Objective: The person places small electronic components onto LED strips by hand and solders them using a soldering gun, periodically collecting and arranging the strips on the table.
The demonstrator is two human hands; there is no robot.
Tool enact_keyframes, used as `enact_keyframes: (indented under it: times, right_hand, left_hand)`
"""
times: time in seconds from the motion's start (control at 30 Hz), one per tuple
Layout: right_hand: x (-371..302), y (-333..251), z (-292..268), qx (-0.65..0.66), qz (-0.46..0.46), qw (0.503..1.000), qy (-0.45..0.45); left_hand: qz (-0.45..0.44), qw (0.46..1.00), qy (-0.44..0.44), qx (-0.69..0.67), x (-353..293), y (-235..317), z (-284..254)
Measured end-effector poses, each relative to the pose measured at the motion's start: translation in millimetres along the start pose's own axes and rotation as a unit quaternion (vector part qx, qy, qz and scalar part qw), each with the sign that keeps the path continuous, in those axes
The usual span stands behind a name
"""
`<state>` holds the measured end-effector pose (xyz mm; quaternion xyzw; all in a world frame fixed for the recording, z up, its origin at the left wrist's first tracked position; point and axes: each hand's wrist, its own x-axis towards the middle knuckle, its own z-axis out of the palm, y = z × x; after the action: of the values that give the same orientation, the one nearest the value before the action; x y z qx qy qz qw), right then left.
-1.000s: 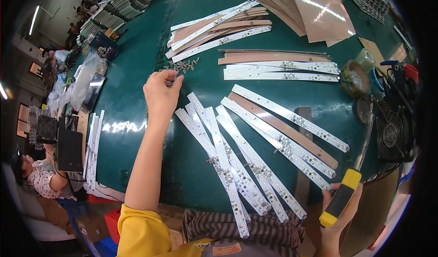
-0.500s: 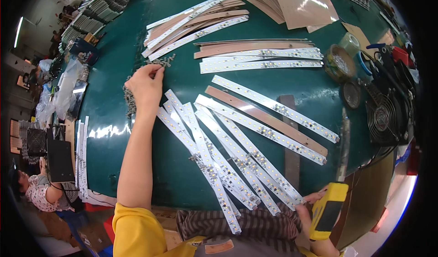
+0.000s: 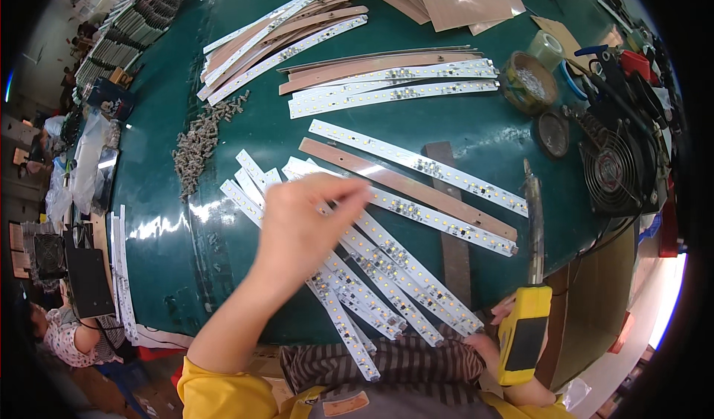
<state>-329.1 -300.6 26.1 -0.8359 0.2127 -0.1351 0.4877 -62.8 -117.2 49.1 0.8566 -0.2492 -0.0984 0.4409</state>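
Hand (image 3: pixel 301 218) (left, fingers (image 3: pixel 346 188) together) over strips (image 3: pixel 418 273)

Glare streaks the worktop (image 3: pixel 260 133) at nine o'clock, a brown sheet (image 3: pixel 460 8) at one. Edges bend into black.

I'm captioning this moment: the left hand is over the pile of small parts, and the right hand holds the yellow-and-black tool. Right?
Not quite: the head view shows the left hand over the white LED strips, not the pile of small parts. The right hand does hold the yellow-and-black tool.
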Motion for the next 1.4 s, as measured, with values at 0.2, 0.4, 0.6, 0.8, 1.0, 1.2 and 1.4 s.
enact_keyframes:
  times: [0.2, 0.4, 0.6, 0.8, 1.0, 1.2, 1.4]
  right_hand:
    - [-2, 10, 0, 0.023, 0.057, 0.997, 0.05]
    - [7, 7, -6, -0.038, 0.015, 0.997, 0.067]
    - [58, -20, 1, -0.167, -0.118, 0.968, 0.144]
    - [79, -24, 5, -0.192, -0.133, 0.967, 0.105]
    - [78, -22, 5, -0.208, -0.152, 0.963, 0.08]
    - [69, -23, 1, -0.185, -0.142, 0.969, 0.075]
    - [57, -19, 0, -0.177, -0.122, 0.975, 0.063]
  left_hand:
    - [0.042, 0.998, -0.008, 0.039, -16, -4, 29]
    - [0.142, 0.982, 0.033, 0.118, -16, -4, 34]
    - [0.117, 0.983, 0.093, 0.103, -19, -8, 43]
    - [0.162, 0.973, 0.106, 0.126, -17, -9, 46]
    - [0.146, 0.975, 0.108, 0.129, -17, -5, 46]
    - [0.185, 0.965, 0.1, 0.156, -16, -3, 43]
    - [0.203, 0.959, 0.08, 0.184, -19, -3, 44]
